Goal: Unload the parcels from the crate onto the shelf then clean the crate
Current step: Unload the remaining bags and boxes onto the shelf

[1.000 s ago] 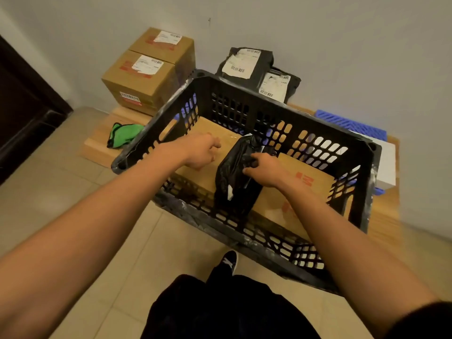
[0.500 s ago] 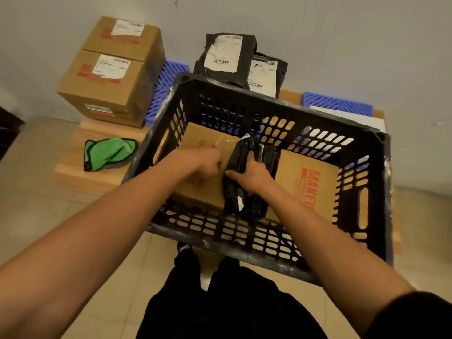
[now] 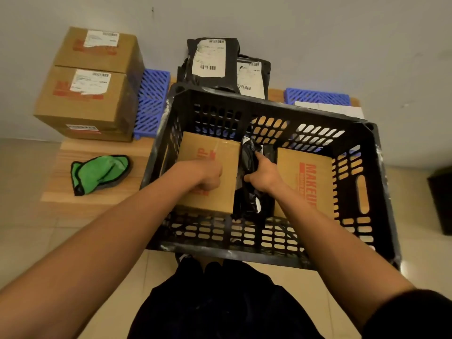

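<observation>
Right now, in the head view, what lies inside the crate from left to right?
Left cardboard box under the left hand → black plastic parcel, gripped by the right hand → right cardboard box printed in red.

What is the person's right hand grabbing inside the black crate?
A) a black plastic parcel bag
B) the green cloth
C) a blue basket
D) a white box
A: the right hand grips the black plastic parcel bag standing between two cardboard boxes inside the crate; the green cloth lies outside on the wooden shelf.
</observation>
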`<state>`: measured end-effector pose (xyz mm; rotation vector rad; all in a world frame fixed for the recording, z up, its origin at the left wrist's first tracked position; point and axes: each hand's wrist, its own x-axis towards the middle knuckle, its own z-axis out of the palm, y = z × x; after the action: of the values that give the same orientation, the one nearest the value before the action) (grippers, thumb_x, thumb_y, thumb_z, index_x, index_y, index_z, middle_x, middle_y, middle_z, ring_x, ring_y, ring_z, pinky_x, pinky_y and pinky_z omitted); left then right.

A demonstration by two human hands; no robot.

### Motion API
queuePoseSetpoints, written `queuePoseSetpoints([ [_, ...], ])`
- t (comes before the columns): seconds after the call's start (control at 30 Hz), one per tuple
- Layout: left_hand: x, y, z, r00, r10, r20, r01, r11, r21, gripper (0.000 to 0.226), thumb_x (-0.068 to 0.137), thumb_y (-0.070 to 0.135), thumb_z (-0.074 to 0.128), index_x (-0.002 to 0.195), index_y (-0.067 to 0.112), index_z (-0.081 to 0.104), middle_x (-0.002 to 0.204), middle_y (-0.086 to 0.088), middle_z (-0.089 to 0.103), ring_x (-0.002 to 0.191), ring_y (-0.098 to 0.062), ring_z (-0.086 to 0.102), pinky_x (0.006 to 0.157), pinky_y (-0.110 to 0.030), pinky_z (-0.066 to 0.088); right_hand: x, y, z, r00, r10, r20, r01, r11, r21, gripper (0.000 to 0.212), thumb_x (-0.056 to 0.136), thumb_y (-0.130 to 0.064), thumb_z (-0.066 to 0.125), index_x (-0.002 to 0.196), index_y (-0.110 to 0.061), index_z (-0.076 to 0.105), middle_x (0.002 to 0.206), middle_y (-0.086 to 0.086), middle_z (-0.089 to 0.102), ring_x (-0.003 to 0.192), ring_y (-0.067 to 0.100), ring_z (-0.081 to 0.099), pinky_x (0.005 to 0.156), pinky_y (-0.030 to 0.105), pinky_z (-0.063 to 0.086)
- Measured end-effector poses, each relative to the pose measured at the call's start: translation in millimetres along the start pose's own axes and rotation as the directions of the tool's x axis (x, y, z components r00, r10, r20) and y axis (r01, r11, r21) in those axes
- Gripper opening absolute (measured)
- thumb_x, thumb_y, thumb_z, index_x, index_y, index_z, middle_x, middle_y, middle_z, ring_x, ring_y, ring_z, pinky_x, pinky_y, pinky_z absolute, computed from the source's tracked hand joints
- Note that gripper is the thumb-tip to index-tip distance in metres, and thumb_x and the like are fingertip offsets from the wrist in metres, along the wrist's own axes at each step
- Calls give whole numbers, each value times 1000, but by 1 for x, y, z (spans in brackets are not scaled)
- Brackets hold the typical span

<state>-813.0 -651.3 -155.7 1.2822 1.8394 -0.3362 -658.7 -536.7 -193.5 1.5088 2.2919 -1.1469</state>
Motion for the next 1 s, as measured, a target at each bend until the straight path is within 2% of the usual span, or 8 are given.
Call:
queuePoseSetpoints([
  [0.07,1,-1,0,999,15,-30,-15,1000,2,41,101,20,45,139,9,56,142,-17,50,116,-37,56,103,-49,48,-7,-2,-9,1000,-6,-8,6,1000,8,97,81,-14,80,160,-22,24,144,10,55,102,18,61,67,18,51],
  [0.17,1,1,0,995,46,-93,-49,999,-24,48,103,28,45,149,13,46,155,-19,41,134,-39,45,109,-45,40,-26,-5,-30,999,-28,-29,29,1000,9,97,80,-13,80,159,-22,25,149,8,51,131,25,53,100,32,48],
  [0.3,-8,7,-4,967,102,-235,-137,981,-137,63,103,39,48,159,21,26,159,-15,37,145,-37,33,114,-46,32,-63,-10,-63,993,-90,-73,98,987,124,93,83,-7,76,159,-25,26,147,6,53,128,24,56,105,40,49],
  [0.43,-20,12,-12,920,123,-372,-272,883,-381,78,100,46,55,162,26,12,162,-6,36,145,-28,39,119,-47,31,-100,-20,-87,979,-158,-128,193,924,330,86,86,-1,71,157,-29,31,136,-7,60,118,11,62,95,43,58],
  [0.63,-47,19,-19,866,50,-498,-458,481,-748,80,96,40,67,160,32,20,148,-3,53,126,-20,58,106,-45,50,-126,-25,-90,955,-249,-159,295,774,560,77,90,-1,69,152,-36,40,116,-10,72,109,11,70,75,30,62],
  [0.73,-57,16,-17,828,28,-559,-512,443,-736,81,93,34,71,158,39,23,141,3,57,123,-17,60,102,-49,53,-132,-25,-85,948,-266,-174,316,737,597,78,91,-1,68,153,-36,37,119,-11,72,112,11,69,78,29,61],
  [0.87,-68,13,-13,778,53,-626,-588,414,-695,85,93,23,73,158,43,21,143,10,55,118,0,56,105,-35,51,-135,-28,-78,946,-266,-187,322,680,659,75,93,0,65,152,-36,37,126,-4,71,116,16,68,83,35,61],
  [1.0,-74,11,-10,737,10,-676,-629,377,-680,85,93,10,71,157,43,25,134,4,59,123,-13,59,96,-30,56,-138,-33,-72,935,-237,-265,355,682,639,74,94,-7,66,151,-45,38,140,-8,61,125,10,61,91,38,60],
])
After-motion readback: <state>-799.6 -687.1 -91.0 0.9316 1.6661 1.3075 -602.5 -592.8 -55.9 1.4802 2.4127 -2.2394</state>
